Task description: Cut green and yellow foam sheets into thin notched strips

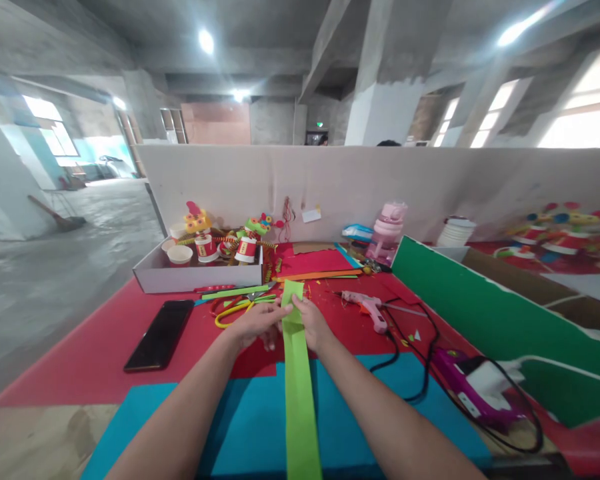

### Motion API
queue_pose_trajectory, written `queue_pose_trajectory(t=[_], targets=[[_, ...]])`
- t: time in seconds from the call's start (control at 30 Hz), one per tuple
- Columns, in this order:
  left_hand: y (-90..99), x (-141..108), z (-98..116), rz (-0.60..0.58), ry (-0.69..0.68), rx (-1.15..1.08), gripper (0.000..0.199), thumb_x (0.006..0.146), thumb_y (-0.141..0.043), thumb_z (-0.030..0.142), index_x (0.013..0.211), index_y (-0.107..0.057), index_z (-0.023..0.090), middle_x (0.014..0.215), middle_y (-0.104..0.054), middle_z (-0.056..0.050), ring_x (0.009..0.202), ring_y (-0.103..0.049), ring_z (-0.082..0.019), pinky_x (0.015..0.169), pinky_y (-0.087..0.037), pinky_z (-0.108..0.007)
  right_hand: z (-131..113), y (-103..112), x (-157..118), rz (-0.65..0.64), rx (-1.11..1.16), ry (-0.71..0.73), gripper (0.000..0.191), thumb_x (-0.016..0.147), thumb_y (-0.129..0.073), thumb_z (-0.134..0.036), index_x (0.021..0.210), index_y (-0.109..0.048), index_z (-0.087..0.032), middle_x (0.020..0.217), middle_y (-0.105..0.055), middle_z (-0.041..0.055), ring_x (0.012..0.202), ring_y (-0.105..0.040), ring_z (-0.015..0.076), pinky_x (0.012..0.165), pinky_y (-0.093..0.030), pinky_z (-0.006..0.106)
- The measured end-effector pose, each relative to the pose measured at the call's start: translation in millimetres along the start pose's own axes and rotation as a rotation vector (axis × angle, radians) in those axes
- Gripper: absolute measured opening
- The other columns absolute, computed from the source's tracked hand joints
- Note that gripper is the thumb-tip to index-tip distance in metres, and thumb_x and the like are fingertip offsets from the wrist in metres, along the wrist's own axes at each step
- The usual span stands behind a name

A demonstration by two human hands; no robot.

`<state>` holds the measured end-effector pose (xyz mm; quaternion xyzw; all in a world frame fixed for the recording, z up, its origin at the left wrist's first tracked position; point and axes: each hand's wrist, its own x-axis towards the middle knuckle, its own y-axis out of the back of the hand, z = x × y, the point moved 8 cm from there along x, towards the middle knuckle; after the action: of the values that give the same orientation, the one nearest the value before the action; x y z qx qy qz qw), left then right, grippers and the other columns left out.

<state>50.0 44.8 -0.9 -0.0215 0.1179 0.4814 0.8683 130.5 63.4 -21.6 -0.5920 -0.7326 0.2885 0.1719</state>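
Note:
A long lime-green paper strip (300, 407) runs from the near edge of the table up to both hands. My left hand (260, 325) pinches its left edge near the far end, thumb on top and some fingers hidden beneath. On the opposite edge my right hand (311, 322) grips the strip, thumb on the paper. The far end looks folded or creased at the thumbs. Under the strip lie blue paper sheets (250, 427). Scissors with yellow and red handles (235, 310) rest just beyond my left hand.
At left lies a black phone (160, 335). Behind it stands a white box (200, 279) with paper-cup figures. To the right are a pink glue gun (367, 308), its black cord, a purple power strip (473, 390) and a green panel (470, 320). A pink bottle (387, 233) stands behind.

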Motion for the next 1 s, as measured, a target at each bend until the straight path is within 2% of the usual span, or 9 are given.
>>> queue_pose_trajectory(t=[0.07, 0.17, 0.23, 0.3, 0.37, 0.47, 0.6, 0.77, 1.0], targets=[[23.7, 0, 11, 0.144, -0.111, 0.016, 0.046, 0.079, -0.056, 0.055, 0.071, -0.063, 0.011, 0.057, -0.062, -0.004, 0.038, -0.052, -0.010, 0.034, -0.036, -0.019, -3, 6, 2, 0.038, 0.068, 0.014, 0.015, 0.091, -0.049, -0.025, 0.085, -0.058, -0.015, 0.064, -0.067, 0.0031, 0.052, -0.064, 0.0153, 0.056, -0.055, 0.029], [54.8, -7, 34, 0.306, -0.388, -0.047, 0.027, 0.075, -0.069, 0.034, 0.093, -0.067, 0.013, 0.085, -0.069, -0.007, 0.065, -0.062, -0.010, 0.055, -0.047, -0.018, 2, -5, -4, -0.085, 0.122, -0.084, 0.012, 0.092, -0.048, -0.021, 0.086, -0.057, -0.015, 0.066, -0.065, 0.0016, 0.059, -0.065, 0.0141, 0.069, -0.057, 0.034], [54.7, -11, 44, 0.181, -0.493, -0.076, 0.043, 0.070, -0.073, 0.021, 0.112, -0.064, 0.019, 0.113, -0.065, -0.009, 0.093, -0.062, -0.015, 0.074, -0.050, -0.021, 10, -20, -13, -0.237, 0.080, -0.189, 0.012, 0.093, -0.047, -0.021, 0.091, -0.057, -0.014, 0.065, -0.062, 0.0008, 0.057, -0.063, 0.0134, 0.071, -0.057, 0.037], [44.8, -15, 46, -0.025, -0.491, -0.052, 0.047, 0.071, -0.071, 0.017, 0.117, -0.063, 0.021, 0.124, -0.060, -0.010, 0.106, -0.059, -0.019, 0.085, -0.048, -0.026, 19, -31, -24, -0.358, 0.022, -0.276, 0.014, 0.094, -0.047, -0.023, 0.094, -0.057, -0.012, 0.066, -0.061, 0.0010, 0.056, -0.061, 0.0129, 0.068, -0.057, 0.038], [37.1, -22, 44, -0.175, -0.454, -0.013, 0.036, 0.074, -0.070, 0.017, 0.109, -0.067, 0.019, 0.123, -0.061, -0.012, 0.107, -0.059, -0.022, 0.088, -0.047, -0.031, 26, -37, -31, -0.420, -0.023, -0.335, 0.016, 0.094, -0.046, -0.024, 0.095, -0.057, -0.012, 0.067, -0.061, 0.0016, 0.055, -0.061, 0.0124, 0.065, -0.058, 0.037], [37.5, -28, 44, -0.228, -0.437, 0.025, 0.019, 0.073, -0.073, 0.019, 0.091, -0.072, 0.017, 0.113, -0.065, -0.011, 0.110, -0.058, -0.025, 0.094, -0.045, -0.036, 32, -41, -36, -0.459, -0.070, -0.383, 0.020, 0.096, -0.043, -0.025, 0.095, -0.057, -0.011, 0.068, -0.061, 0.0020, 0.052, -0.059, 0.0108, 0.060, -0.057, 0.033], [44.0, -26, 42, -0.176, -0.434, 0.074, 0.013, 0.071, -0.075, 0.023, 0.082, -0.073, 0.015, 0.093, -0.070, -0.011, 0.108, -0.059, -0.025, 0.097, -0.042, -0.038, 34, -42, -37, -0.476, -0.102, -0.385, 0.020, 0.095, -0.046, -0.029, 0.095, -0.057, -0.012, 0.072, -0.060, 0.0019, 0.051, -0.058, 0.0102, 0.057, -0.056, 0.031], [53.4, -18, 36, -0.106, -0.441, 0.002, 0.013, 0.073, -0.073, 0.026, 0.078, -0.070, 0.014, 0.087, -0.069, -0.008, 0.088, -0.063, -0.019, 0.084, -0.048, -0.032, 33, -40, -36, -0.430, -0.129, -0.350, 0.018, 0.090, -0.055, -0.031, 0.087, -0.056, -0.013, 0.070, -0.057, 0.0000, 0.052, -0.056, 0.0094, 0.053, -0.053, 0.026], [60.9, -11, 33, 0.008, -0.433, 0.014, 0.020, 0.070, -0.076, 0.028, 0.077, -0.066, 0.012, 0.076, -0.065, -0.004, 0.072, -0.060, -0.014, 0.071, -0.046, -0.027, 27, -40, -33, -0.358, -0.228, -0.277, 0.014, 0.087, -0.057, -0.028, 0.083, -0.055, -0.015, 0.056, -0.042, -0.0068, 0.037, -0.030, 0.0026, 0.033, -0.022, 0.013]])
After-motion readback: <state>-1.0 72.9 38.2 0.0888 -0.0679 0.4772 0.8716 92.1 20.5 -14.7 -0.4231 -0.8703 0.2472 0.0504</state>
